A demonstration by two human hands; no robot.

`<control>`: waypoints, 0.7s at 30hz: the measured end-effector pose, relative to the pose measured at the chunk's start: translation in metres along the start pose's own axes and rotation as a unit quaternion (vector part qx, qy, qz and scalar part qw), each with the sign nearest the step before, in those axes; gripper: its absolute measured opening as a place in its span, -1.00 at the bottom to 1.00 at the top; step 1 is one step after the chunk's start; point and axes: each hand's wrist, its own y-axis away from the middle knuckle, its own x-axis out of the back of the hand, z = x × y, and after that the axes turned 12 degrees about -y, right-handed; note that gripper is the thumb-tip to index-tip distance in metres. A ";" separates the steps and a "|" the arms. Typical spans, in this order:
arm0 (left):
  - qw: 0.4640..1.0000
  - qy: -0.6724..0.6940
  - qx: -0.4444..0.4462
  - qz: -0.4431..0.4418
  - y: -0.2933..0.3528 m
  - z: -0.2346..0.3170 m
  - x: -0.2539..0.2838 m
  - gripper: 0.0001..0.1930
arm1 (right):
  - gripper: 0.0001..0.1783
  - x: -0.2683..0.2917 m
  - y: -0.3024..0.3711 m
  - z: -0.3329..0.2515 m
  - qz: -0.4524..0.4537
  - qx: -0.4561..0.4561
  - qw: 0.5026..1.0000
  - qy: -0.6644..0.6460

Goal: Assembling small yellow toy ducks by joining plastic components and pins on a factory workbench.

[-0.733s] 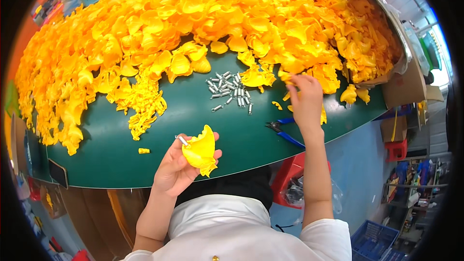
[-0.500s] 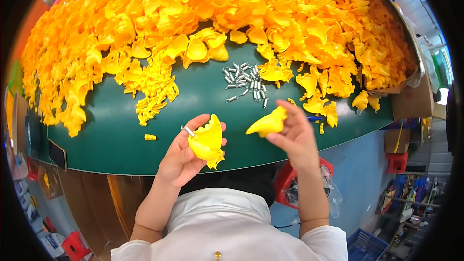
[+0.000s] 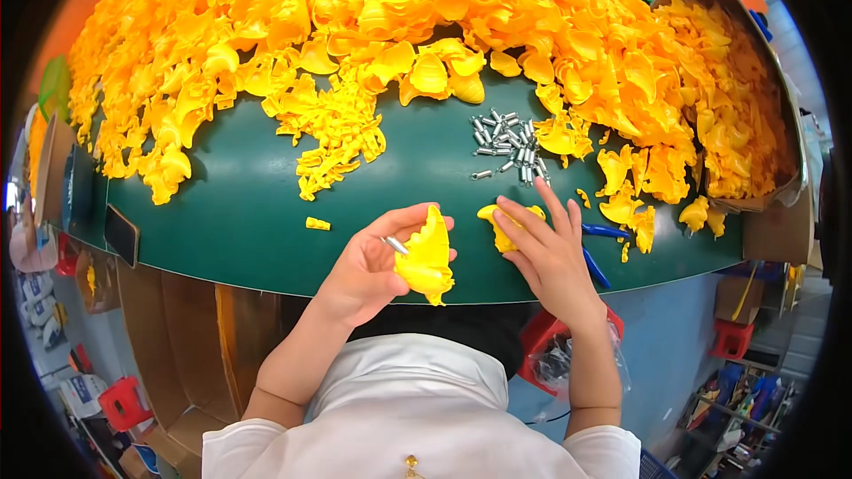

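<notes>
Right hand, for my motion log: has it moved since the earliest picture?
Yes. Judged against the pile of metal springs, the right hand has shifted leftward and lower in the view.

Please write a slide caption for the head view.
Left hand holds a curved yellow plastic shell and a small silver metal cylinder; right hand partly covers a second curved yellow shell.

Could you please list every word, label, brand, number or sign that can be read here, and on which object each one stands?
None can be read.
White package at lower left: dark marks, too small and blurred to read.
Yellow piece in the left hand: no lettering can be made out.
Small metal pieces and blue-handled tool on the table: no lettering can be made out.
</notes>
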 end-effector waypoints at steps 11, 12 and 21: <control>0.974 -0.206 -0.085 0.029 0.000 0.003 -0.013 -0.16 | -0.24 -0.021 -0.013 -0.053 0.132 -0.024 0.787 -0.603; 0.971 -0.217 -0.095 0.016 0.000 0.003 -0.011 -0.17 | -0.25 -0.022 -0.013 -0.054 0.131 -0.019 0.789 -0.600; 0.963 -0.249 -0.098 0.022 0.004 0.004 -0.014 -0.20 | -0.30 -0.028 -0.012 -0.057 0.147 -0.020 0.760 -0.632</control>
